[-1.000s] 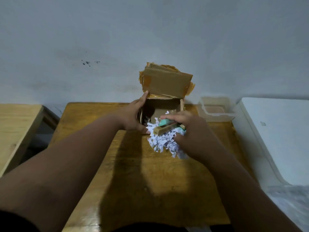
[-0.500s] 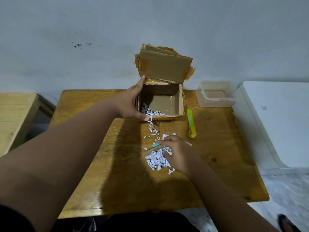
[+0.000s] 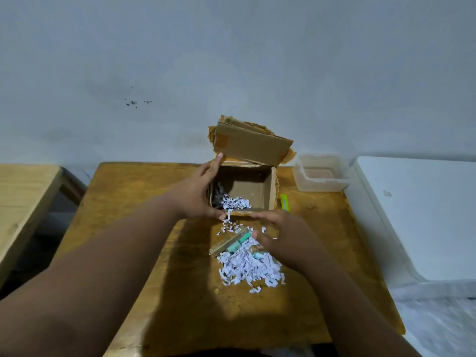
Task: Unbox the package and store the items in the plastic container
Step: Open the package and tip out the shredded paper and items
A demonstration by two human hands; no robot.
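The cardboard box point(image 3: 247, 188) stood open at the back of the desk point(image 3: 134, 228), flaps up; the left hand point(image 3: 198, 194) gripped its left wall, fingers wrapped over the near corner; before it lay shredded paper point(image 3: 248, 266) with greenish items point(image 3: 235, 244) mixed in; the right hand point(image 3: 277, 239) hovered there, fingers loosely spread, holding nothing; emptying seemed underway; next, items likely needed picking free and carrying right to the plastic container point(image 3: 320, 173).

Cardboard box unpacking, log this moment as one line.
left hand: gripping cardboard box wall | right hand: open above shredded paper and teal items on wooden table | plastic container: empty
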